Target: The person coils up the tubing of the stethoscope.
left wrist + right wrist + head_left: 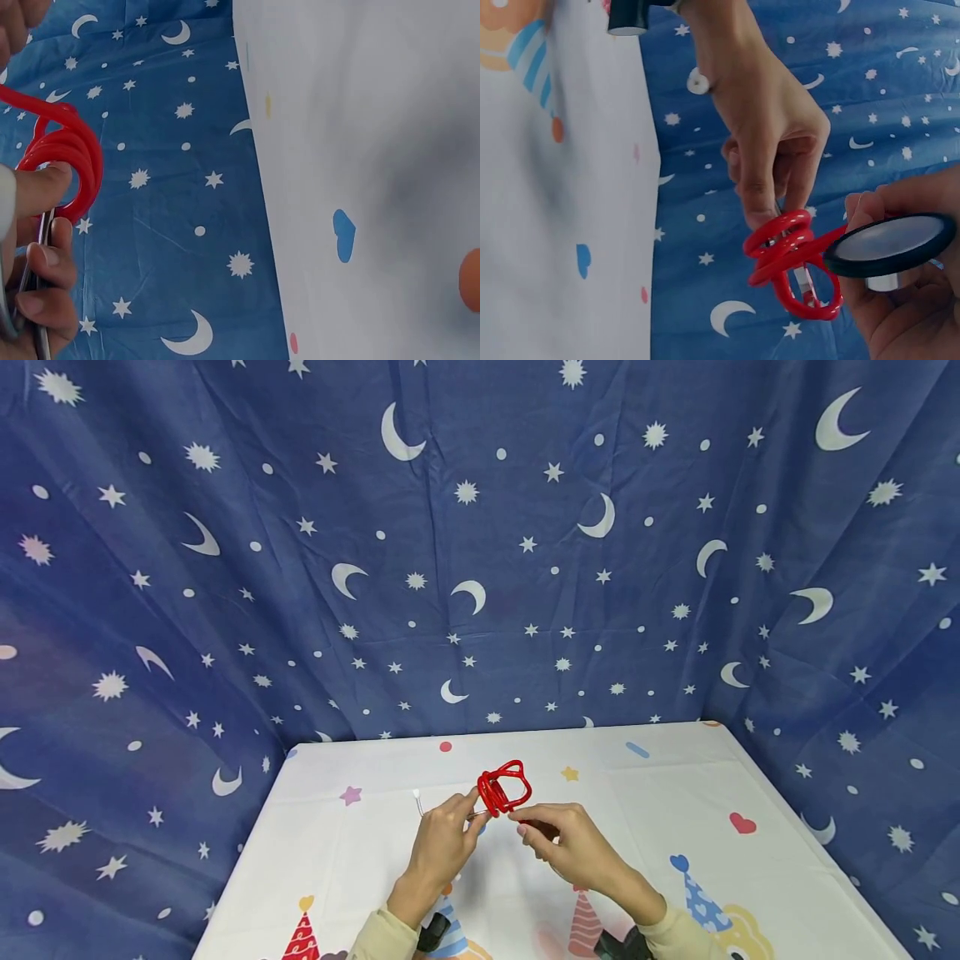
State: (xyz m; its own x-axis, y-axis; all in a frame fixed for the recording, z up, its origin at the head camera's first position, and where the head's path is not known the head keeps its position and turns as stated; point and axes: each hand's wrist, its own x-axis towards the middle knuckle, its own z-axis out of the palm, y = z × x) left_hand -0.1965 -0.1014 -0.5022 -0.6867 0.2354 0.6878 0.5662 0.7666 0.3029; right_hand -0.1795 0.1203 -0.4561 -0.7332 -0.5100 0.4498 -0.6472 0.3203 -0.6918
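Observation:
A stethoscope with shiny red tubing [491, 793] is held up above the table, its tubing wound into several loops. My left hand [446, 835] grips the metal ear tubes [43, 300], with the thumb at the red coil in the left wrist view. A white ear tip [698, 81] sticks out beside the left hand. On the other side, my right hand [573, 843] holds the round chest piece [889, 244], its pale disc and dark rim facing the right wrist camera. A straight length of tubing runs from the coil to the right fingers.
Below the hands lies a white tablecloth [375, 843] printed with party hats, stars and hearts. A dark blue curtain [510, 593] with moons and stars hangs behind the table and along both sides. Dark wrist devices [433, 933] sit at the sleeves.

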